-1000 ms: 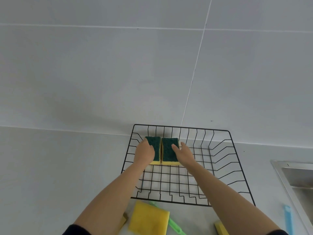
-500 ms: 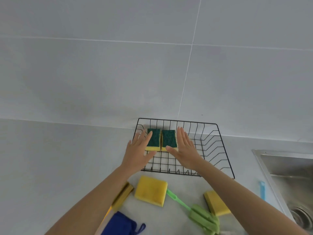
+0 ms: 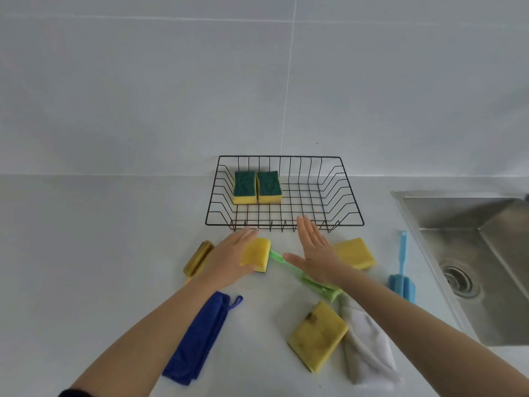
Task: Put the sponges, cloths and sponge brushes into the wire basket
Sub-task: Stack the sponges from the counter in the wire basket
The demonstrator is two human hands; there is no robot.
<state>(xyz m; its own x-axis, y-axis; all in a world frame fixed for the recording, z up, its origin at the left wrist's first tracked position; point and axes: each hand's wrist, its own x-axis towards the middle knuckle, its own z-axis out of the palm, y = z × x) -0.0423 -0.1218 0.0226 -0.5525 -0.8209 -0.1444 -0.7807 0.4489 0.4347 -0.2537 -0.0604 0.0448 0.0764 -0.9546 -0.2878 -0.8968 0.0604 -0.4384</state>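
left hand (image 3: 229, 260): bare, no rings or watch visible | right hand (image 3: 317, 253): bare, fingers unadorned | forearms: bare | left upper arm: dark sleeve edge (image 3: 71, 393) nearest the camera, possibly black, mostly cropped

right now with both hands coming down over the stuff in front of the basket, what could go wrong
1. The left hand is over a yellow sponge that appears to rest on the green brush handle; lifting it might drag the brush.
2. The right hand hovers above that same brush, so the two hands may get in each other's way.
3. The blue brush lies close to the sink edge; a nudge could push it in.
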